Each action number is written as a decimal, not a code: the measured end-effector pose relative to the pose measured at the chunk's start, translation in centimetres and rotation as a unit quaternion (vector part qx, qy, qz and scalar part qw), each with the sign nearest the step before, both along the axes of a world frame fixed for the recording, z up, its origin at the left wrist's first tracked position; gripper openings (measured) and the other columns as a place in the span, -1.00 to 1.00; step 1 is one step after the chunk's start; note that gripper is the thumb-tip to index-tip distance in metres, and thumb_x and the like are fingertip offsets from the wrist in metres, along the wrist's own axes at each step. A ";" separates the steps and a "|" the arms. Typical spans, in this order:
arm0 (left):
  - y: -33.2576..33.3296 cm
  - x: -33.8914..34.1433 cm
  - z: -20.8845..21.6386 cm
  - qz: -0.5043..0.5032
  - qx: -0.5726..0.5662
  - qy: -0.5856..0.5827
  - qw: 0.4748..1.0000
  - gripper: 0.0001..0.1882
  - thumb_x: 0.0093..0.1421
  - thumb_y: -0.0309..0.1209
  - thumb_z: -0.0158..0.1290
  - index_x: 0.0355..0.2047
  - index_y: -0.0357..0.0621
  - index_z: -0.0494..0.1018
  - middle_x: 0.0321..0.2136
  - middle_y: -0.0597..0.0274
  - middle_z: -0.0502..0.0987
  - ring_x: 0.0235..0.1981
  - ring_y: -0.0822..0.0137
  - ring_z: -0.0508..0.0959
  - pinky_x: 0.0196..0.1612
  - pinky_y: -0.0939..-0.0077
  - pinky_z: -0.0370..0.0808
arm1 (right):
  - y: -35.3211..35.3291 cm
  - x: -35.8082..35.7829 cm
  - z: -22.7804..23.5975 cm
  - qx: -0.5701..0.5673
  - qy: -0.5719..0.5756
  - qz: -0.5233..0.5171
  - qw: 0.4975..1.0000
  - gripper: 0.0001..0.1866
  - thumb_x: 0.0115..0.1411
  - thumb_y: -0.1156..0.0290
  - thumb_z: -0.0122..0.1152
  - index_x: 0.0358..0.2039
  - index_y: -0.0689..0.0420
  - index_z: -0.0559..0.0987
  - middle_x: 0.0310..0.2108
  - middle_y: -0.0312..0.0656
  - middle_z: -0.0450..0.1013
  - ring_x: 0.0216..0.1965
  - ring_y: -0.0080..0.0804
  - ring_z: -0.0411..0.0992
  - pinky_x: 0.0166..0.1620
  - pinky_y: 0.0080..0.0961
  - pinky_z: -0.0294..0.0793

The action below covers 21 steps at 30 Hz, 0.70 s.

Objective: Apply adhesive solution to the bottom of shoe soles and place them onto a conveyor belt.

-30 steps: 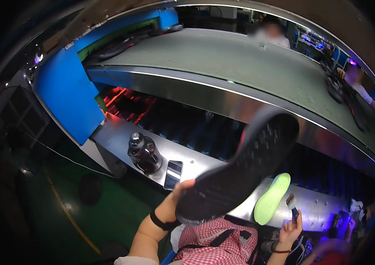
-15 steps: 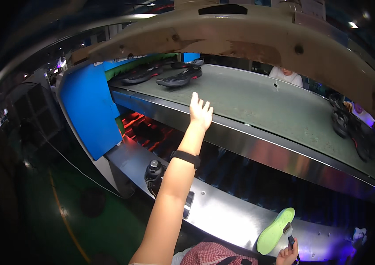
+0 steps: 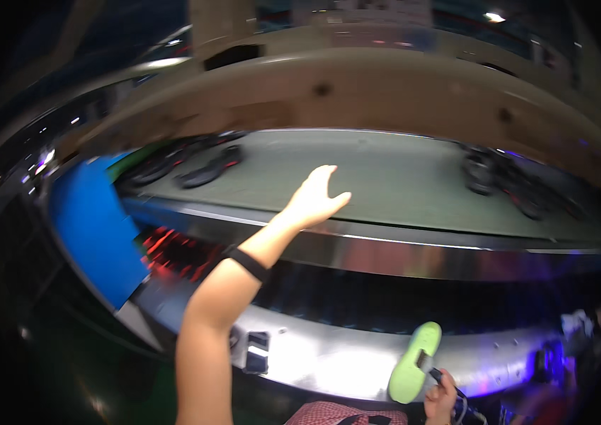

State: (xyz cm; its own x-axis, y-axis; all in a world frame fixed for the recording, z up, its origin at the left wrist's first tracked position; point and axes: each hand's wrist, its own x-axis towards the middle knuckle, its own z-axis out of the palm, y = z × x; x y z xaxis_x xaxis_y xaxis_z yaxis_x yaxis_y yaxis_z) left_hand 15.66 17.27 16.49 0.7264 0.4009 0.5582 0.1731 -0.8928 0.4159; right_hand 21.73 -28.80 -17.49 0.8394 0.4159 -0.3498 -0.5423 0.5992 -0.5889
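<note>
My left hand (image 3: 316, 198) reaches over the conveyor belt (image 3: 385, 166), empty, with the thumb and fingers apart. My right hand (image 3: 441, 399), low in the view, is closed round the dark handle of a brush (image 3: 433, 369). The brush's dark head rests against a light green shoe sole (image 3: 405, 379) above the metal ledge. To the left on the belt lies a black shoe (image 3: 210, 170) with red details, apart from my left hand. A group of black shoes (image 3: 479, 173) is at the belt's right end, blurred.
A beige beam (image 3: 385, 85) crosses above the belt. At the left stands a blue panel (image 3: 95, 227), beside a red-glowing opening (image 3: 176, 255). The lower metal ledge (image 3: 336, 354) carries a phone-like dark object (image 3: 257, 352) near my left arm. White crumpled material (image 3: 578, 324) lies at the right.
The view has turned right, so the belt and shoes appear shifted left. My left arm is more bent, its hand nearer the right-hand shoes. My right hand still holds the brush.
</note>
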 end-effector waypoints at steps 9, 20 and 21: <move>-12.4 17.1 3.2 -0.145 0.355 0.165 0.909 -0.19 0.11 -0.16 0.11 0.25 -0.30 0.07 0.30 -0.11 0.06 0.28 0.03 0.16 0.32 0.28 0.11 | -0.1 -1.8 3.0 -0.070 -0.045 0.017 0.996 -0.69 0.25 0.52 -0.01 -0.04 0.41 0.47 -0.07 0.00 0.47 -0.07 -0.26 0.45 0.00 -0.50 0.43; -17.7 35.6 0.9 -0.159 0.238 0.264 0.921 -0.09 0.11 -0.23 0.09 0.35 -0.14 -0.17 0.29 -0.15 0.05 0.35 0.06 0.03 0.37 0.25 -0.02 | -1.8 1.4 -4.9 -0.019 0.021 0.037 0.999 -0.73 0.25 0.46 0.06 -0.04 0.23 0.48 -0.15 -0.15 0.48 -0.32 -0.53 0.39 -0.34 -0.64 0.43; -17.7 35.8 0.3 -0.123 0.275 0.279 0.912 -0.27 0.18 -0.23 -0.01 0.31 -0.12 0.01 0.18 -0.12 0.26 0.23 0.09 0.27 0.24 0.22 0.23 | -1.9 1.5 -6.2 -0.014 0.032 0.034 0.999 -0.73 0.24 0.47 0.08 -0.05 0.23 0.47 -0.16 -0.16 0.48 -0.34 -0.56 0.38 -0.37 -0.66 0.42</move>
State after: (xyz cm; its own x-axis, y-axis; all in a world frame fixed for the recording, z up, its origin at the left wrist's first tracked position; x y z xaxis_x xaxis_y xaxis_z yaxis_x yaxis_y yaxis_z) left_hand 51.42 -0.43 16.81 0.9890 -0.0419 0.1421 -0.0133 -0.9803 -0.1970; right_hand 23.23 -30.67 -23.70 0.7849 0.4609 -0.4141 -0.6185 0.5432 -0.5678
